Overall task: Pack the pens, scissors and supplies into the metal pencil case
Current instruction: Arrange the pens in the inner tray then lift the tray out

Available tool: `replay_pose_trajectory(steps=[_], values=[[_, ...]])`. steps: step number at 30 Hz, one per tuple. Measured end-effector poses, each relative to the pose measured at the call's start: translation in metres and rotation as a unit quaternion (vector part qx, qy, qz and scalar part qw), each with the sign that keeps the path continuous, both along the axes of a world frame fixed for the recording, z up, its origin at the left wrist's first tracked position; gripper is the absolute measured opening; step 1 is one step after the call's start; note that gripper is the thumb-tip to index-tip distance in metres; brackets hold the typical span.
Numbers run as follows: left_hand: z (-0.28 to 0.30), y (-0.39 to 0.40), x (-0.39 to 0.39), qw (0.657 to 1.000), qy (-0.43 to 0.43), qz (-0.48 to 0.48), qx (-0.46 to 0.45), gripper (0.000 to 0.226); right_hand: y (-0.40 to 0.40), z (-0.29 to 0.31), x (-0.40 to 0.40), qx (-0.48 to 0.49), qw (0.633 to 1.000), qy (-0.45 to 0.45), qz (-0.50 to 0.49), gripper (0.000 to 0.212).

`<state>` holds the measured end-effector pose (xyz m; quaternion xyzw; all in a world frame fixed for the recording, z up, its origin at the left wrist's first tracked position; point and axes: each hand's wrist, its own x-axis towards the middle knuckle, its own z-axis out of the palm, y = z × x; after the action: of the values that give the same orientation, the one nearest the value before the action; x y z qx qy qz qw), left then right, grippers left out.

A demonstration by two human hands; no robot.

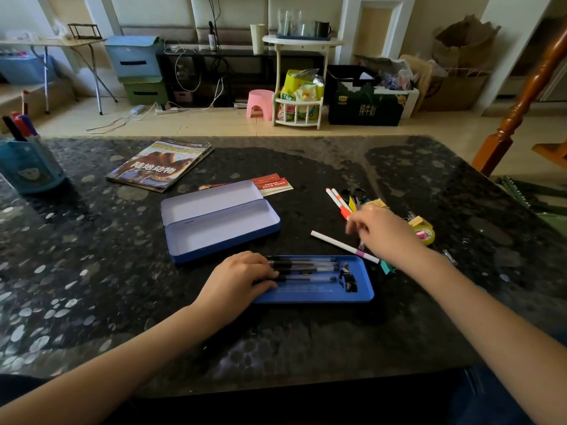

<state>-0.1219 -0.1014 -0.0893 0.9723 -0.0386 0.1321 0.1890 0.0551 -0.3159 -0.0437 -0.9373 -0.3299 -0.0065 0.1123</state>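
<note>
A blue metal tray [352, 297] lies near me with several black pens [306, 266] in it. My left hand [242, 276] rests on the tray's left end, fingers on the pens. The open blue pencil case [214, 222] with a white inside stands behind it. My right hand [380, 228] hovers, blurred, over the supplies on the right, fingers curled near a thin pen [361, 245]; whether it grips it is unclear. A white pen with a pink band [340, 245] lies beside it. Two white-orange pens [337, 202], black-handled scissors [356, 194] and tape [425, 234] lie beyond.
A magazine [159, 165] and red cards [273, 184] lie behind the case. A blue pen holder [29, 170] with markers stands at the far left. A teal clip [387, 267] sits by my right forearm. Green notebooks [534, 197] lie at the right edge.
</note>
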Motion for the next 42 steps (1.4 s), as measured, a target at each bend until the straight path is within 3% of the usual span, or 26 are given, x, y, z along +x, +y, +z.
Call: replay_pose_trajectory(steps=[3, 7, 11, 15, 18, 20, 23, 26, 28, 34, 38, 42], values=[[0.003, 0.000, 0.002, 1.000, 0.011, -0.020, 0.020, 0.018, -0.014, -0.007, 0.014, -0.136, 0.990, 0.047, -0.009, 0.039], [-0.002, 0.004, 0.002, 0.996, -0.006, -0.041, 0.074, 0.026, -0.015, -0.018, 0.017, -0.142, 0.989, -0.025, 0.017, 0.033], [-0.002, 0.002, -0.001, 0.999, -0.026, 0.005, 0.041, 0.018, -0.012, -0.022, 0.014, -0.181, 0.974, -0.097, 0.092, 0.033], [0.000, 0.005, 0.001, 0.998, -0.034, 0.018, 0.040, 0.009, -0.016, -0.021, 0.013, -0.185, 0.974, -0.092, 0.092, 0.043], [-0.002, 0.007, 0.001, 0.999, -0.030, 0.015, 0.038, 0.017, -0.017, -0.022, 0.009, -0.165, 0.980, -0.077, 0.084, 0.053], [-0.004, 0.009, 0.000, 0.998, -0.044, 0.015, 0.035, 0.022, -0.016, -0.022, 0.008, -0.151, 0.984, -0.058, 0.069, 0.048], [0.004, 0.011, -0.002, 1.000, -0.017, 0.022, -0.012, 0.043, -0.016, -0.024, 0.014, -0.140, 0.987, -0.047, 0.068, 0.031], [0.014, 0.015, 0.001, 0.995, 0.094, 0.004, -0.039, 0.089, -0.019, -0.029, 0.021, -0.124, 0.987, -0.051, 0.094, 0.025], [0.014, 0.021, 0.003, 0.986, 0.162, 0.000, -0.048, 0.105, -0.020, -0.028, 0.023, -0.130, 0.985, -0.051, 0.103, 0.023], [0.010, 0.021, 0.004, 0.984, 0.173, 0.027, -0.040, 0.097, -0.024, -0.024, 0.029, -0.135, 0.984, -0.022, 0.115, 0.016], [0.013, 0.020, 0.004, 0.983, 0.170, 0.053, -0.036, 0.084, -0.026, -0.029, 0.033, -0.087, 0.991, 0.017, 0.104, 0.024], [0.013, 0.022, 0.003, 0.983, 0.171, 0.055, -0.042, 0.083, -0.027, -0.031, 0.033, -0.057, 0.992, 0.010, 0.108, 0.015]])
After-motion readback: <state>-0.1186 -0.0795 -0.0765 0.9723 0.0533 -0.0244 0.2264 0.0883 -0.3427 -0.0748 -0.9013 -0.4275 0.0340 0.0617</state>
